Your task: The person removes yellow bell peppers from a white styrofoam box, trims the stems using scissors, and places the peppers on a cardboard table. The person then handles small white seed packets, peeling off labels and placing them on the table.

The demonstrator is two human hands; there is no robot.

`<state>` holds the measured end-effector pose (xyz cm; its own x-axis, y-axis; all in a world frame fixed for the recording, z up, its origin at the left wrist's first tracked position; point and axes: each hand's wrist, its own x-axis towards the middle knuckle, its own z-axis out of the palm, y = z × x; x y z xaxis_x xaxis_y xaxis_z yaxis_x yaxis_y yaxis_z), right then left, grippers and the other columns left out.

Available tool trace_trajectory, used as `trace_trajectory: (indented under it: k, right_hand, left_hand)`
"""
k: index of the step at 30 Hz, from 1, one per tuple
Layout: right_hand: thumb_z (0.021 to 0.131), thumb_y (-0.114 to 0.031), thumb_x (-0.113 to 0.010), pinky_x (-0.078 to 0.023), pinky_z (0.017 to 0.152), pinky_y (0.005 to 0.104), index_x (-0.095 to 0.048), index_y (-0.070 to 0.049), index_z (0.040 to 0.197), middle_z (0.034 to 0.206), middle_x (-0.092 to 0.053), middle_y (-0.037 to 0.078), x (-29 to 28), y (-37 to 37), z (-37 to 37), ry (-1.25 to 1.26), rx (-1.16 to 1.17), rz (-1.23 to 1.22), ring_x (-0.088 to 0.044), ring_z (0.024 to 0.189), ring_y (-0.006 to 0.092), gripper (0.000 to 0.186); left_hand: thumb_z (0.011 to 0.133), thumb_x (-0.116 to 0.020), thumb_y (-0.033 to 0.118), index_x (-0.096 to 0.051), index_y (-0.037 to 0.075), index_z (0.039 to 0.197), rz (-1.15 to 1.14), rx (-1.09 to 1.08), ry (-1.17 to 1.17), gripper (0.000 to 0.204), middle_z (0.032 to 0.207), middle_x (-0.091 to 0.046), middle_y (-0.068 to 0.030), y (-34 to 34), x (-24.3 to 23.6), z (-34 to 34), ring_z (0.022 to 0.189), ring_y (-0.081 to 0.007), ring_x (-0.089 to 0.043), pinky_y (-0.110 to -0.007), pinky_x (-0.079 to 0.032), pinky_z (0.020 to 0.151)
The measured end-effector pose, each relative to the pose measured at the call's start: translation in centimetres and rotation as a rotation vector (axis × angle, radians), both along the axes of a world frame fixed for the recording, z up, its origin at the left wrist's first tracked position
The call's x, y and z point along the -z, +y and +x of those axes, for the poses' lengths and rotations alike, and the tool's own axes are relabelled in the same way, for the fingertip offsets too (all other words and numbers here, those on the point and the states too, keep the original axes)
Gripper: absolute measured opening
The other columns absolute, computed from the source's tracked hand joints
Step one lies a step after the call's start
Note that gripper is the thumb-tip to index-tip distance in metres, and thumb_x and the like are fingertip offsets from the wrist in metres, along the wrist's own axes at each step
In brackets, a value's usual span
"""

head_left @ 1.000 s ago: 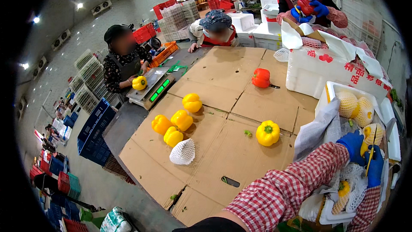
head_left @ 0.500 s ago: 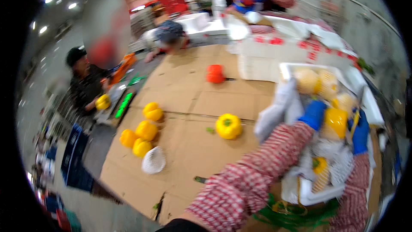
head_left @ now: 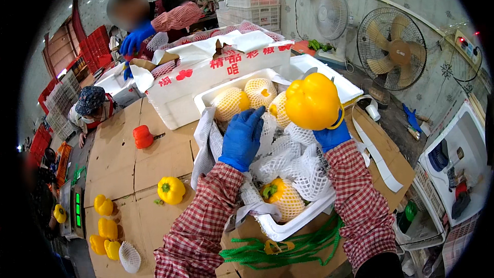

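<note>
My right hand (head_left: 332, 135), in a blue glove, holds up a large yellow pepper (head_left: 310, 98) along with a yellow-handled tool, probably scissors, partly hidden behind it. My gloved left hand (head_left: 239, 139) is open over the white foam box (head_left: 279, 232), its fingertips near the netted peppers (head_left: 226, 104) at the back. White foam nets (head_left: 303, 170) lie loose in the box, and another netted yellow pepper (head_left: 283, 203) sits near its front. Green strings (head_left: 288, 256) lie just below the box.
Cardboard (head_left: 113, 175) bears loose yellow peppers (head_left: 171, 190) and a red pepper (head_left: 143, 137). A large foam box (head_left: 170, 108) stands behind, with a co-worker's blue-gloved hand (head_left: 139, 36) over it. Two co-workers are at left, by a scale (head_left: 77, 211). Fans (head_left: 391, 49) and bins (head_left: 453, 159) are at right.
My view has swung right. The yellow pepper in my right hand has risen out of the box. My left hand has come away from the right one, to its left.
</note>
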<state>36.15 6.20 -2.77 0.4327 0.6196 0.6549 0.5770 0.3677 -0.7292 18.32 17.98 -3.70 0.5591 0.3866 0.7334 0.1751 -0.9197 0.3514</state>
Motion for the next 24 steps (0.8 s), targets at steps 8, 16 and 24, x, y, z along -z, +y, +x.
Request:
trace_trajectory:
  k: [8, 16, 24]
  right_hand:
    - [0.085, -0.025, -0.04, -0.043, 0.081, 0.0324, -0.039, -0.003, 0.113, 0.107, -0.049, 0.011, 0.2, 1.3, -1.3, 0.291, -0.363, -0.044, -0.052, 0.094, 0.022, 0.035]
    - [0.086, -0.029, -0.037, -0.046, 0.075, 0.0264, -0.041, -0.004, 0.113, 0.098, -0.053, 0.008, -0.2, 0.9, -1.4, 0.806, -0.444, -0.03, -0.054, 0.086, 0.0161, 0.037]
    - [0.086, -0.029, -0.039, -0.046, 0.074, 0.0251, -0.044, -0.005, 0.11, 0.098, -0.054, 0.008, -0.1, 0.8, -1.4, 0.827, -0.503, -0.031, -0.054, 0.085, 0.0149, 0.035]
  left_hand:
    - [0.06, -0.072, 0.011, -0.01, 0.01, 0.13, -0.776, 0.631, -0.256, 0.094, 0.12, -0.037, -0.0119, -6.1, -3.2, -0.7, 0.101, -0.0193, -0.045, -0.027, -0.042, 0.077]
    - [0.055, -0.074, 0.01, -0.011, 0.005, 0.129, -0.693, 0.629, -0.42, 0.098, 0.125, -0.029, -0.0137, -7.3, -1.9, -0.7, 0.114, -0.0229, -0.032, -0.034, -0.029, 0.093]
    - [0.059, -0.071, 0.009, -0.018, 0.003, 0.127, -0.794, 0.64, -0.462, 0.087, 0.122, -0.034, -0.0141, -7.6, -2.1, -1.0, 0.111, -0.0231, -0.037, -0.033, -0.031, 0.092]
